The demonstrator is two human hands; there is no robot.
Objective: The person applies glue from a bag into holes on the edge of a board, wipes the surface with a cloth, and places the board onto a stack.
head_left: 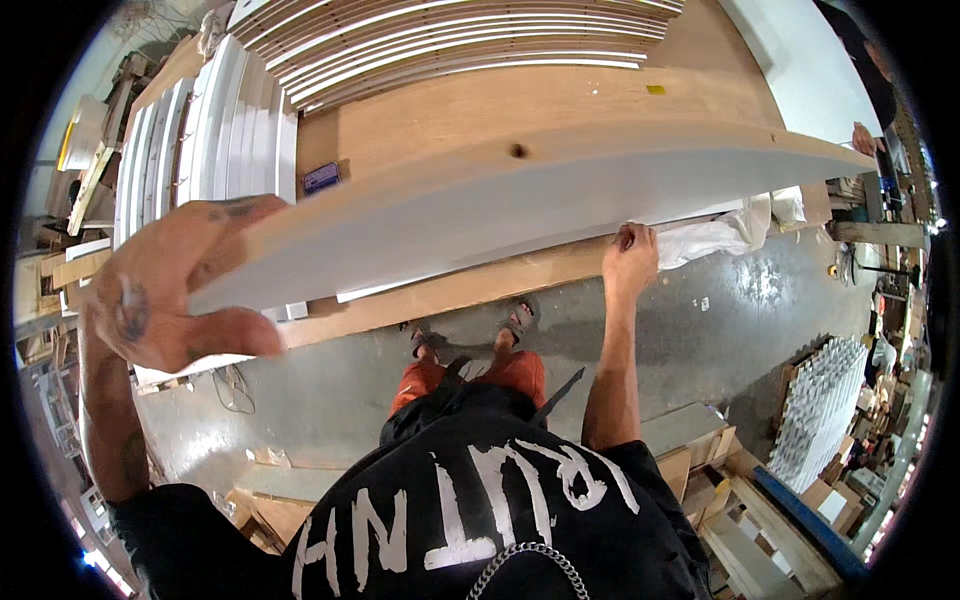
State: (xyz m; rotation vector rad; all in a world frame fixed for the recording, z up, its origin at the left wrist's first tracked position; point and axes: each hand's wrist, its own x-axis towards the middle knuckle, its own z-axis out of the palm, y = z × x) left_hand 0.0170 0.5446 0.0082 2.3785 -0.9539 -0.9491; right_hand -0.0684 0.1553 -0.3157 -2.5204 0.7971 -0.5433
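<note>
A long white board [520, 205] with a bare wood edge and a dark knot on it is tilted up across the workbench. My left hand [170, 290] grips its left end, the thumb on the white face and the fingers over the wood edge. My right hand [630, 262] is closed in front of the board's lower edge, its fingers curled; what they hold, if anything, is hidden. Just right of it lies a white cloth or plastic bag [710, 238]. Another person's hand [863, 138] is at the board's far right end.
Stacked white-edged boards [460, 50] lie at the back of the wooden bench [400, 105], with white panels [215, 130] to the left. A small purple box [321, 178] sits behind the board. On the concrete floor [700, 330], a stack of white pieces [820, 410] stands at right.
</note>
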